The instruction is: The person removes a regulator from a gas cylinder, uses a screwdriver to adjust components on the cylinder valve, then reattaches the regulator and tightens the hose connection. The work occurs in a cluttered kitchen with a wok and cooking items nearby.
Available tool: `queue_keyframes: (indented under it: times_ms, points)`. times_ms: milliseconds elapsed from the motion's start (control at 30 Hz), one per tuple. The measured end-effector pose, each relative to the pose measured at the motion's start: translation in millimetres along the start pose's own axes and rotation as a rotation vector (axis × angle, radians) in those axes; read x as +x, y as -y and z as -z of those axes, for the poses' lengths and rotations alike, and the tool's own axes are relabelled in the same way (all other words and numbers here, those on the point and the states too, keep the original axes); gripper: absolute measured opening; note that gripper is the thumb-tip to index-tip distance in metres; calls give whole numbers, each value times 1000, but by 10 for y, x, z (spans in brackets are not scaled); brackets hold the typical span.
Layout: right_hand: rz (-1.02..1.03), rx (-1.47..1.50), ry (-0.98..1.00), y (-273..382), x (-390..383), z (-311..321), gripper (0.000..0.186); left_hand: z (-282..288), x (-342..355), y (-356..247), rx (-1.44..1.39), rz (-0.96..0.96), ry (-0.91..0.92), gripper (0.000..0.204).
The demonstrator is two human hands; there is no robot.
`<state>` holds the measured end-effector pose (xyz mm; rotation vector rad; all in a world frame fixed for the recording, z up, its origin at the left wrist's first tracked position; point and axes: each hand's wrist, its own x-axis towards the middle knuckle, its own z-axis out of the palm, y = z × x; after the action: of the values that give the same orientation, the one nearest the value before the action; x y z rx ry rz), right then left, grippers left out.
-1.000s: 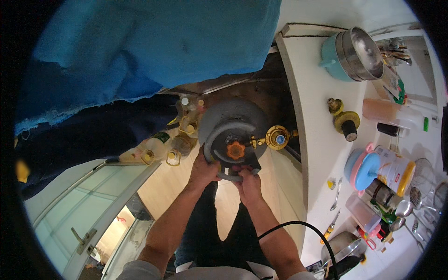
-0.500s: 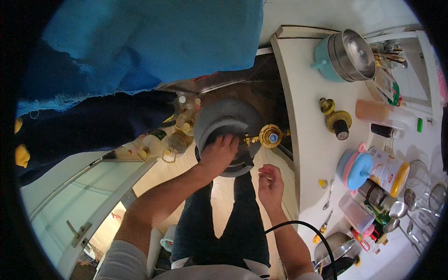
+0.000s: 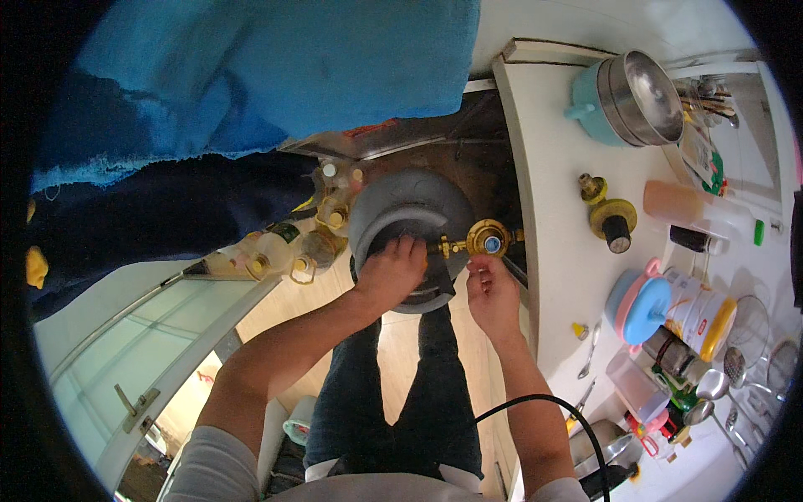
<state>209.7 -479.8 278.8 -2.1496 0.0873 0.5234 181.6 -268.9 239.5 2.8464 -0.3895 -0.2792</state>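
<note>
A grey gas cylinder (image 3: 411, 197) stands upright on the floor between my legs and the corner, with a raised collar around its top. My left hand (image 3: 395, 269) reaches into that collar, its fingers bent around something by the valve; the fingertips are hidden. A brass gas regulator (image 3: 488, 240) with a round blue-centred cap sticks out to the right of the valve. My right hand (image 3: 493, 293) is just below it, fingers curled in, the uppermost ones at the regulator's lower edge. Whether they pinch anything cannot be seen.
A white counter (image 3: 552, 251) runs along the right, bearing a loose brass fitting (image 3: 613, 222), a pot (image 3: 640, 96), a blue-lidded container (image 3: 644, 308) and utensils. Oil bottles (image 3: 314, 251) stand left of the cylinder. A black cable (image 3: 577, 412) crosses my right forearm. A glass-panelled door (image 3: 159, 343) is at left.
My right hand has moved up from below to the regulator's lower edge. My left hand stays inside the collar with little movement.
</note>
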Motion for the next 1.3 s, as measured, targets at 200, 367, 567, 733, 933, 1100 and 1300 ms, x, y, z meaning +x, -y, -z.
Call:
queue_keyframes:
  times_ms: [200,367,567,733,933,1100,1300]
  points:
    - [-81,61,40,-88,-164,-70,25,47,-35,32,-120,34,33,57]
    - [-182,186,69,-71,-269,-151,23,114,-18,47,-230,136,152,66]
    - [-192,202,74,-195,-317,-197,25,355,49,-65,-254,256,234,64]
    - [-219,243,46,-248,-373,-229,26,327,182,-87,-368,322,386,52]
    - [-195,221,69,-244,-429,-187,27,101,88,116,-47,-210,256,46]
    - [-184,326,42,-377,-508,-184,25,558,174,-20,-205,37,298,46]
    - [-301,742,25,-566,-602,-365,24,323,342,-96,-189,164,505,46]
